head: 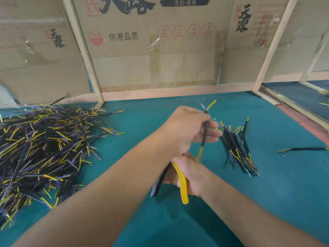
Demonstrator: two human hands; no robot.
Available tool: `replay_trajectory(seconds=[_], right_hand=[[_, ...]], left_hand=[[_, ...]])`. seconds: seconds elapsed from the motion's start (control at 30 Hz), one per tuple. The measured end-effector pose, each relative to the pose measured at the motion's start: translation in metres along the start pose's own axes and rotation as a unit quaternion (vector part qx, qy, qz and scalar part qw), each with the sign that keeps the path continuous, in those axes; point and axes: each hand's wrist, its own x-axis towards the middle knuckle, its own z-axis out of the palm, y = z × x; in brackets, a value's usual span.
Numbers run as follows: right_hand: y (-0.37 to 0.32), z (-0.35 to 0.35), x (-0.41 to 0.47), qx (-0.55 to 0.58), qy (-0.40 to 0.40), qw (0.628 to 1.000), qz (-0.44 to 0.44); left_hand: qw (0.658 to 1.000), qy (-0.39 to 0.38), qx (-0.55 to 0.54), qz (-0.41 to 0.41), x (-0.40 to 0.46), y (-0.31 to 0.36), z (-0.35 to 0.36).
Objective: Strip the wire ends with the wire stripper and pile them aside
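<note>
Head view, looking down on a green mat (195, 220) walled in by cardboard panels (151, 50). Left hand (185, 129) raised over the middle of the mat, fingers pinched around the black sleeve of one wire (205, 129) held near upright — yellow strand and frayed bare strands poking out above the hand, a second yellow end hanging below toward the other hand. Right hand (188, 173) just beneath, clenched on the wire stripper (183, 182), its yellow and black handles sticking out toward the wearer; the tool's head hidden behind the hand, so open or closed on the lower end cannot be told. Big heap of unstripped wires (44, 148) at the left of the mat, well apart from the hands. Small pile of done wires (238, 150) just right of the left hand, bare tips showing. One stray wire (306, 149) lying alone farther right.

Likely step — upper end stripped already, lower yellow end now at the tool. Next move, as a guess: seat that end in the cutting notch, squeeze, pull the insulation off straight without nicking strands, then drop the piece on the small pile at the right.
</note>
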Motion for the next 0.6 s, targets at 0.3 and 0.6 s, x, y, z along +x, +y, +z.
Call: replay_trajectory(seconds=[0.3, 0.6], right_hand=[[0.006, -0.008, -0.007, 0.038, 0.083, 0.993, 0.078], [0.001, -0.006, 0.0, 0.044, -0.032, 0.998, 0.036]], left_hand=[[0.965, 0.066, 0.248, -0.061, 0.099, -0.041, 0.061], [0.882, -0.027, 0.42, 0.212, 0.032, -0.029, 0.031]])
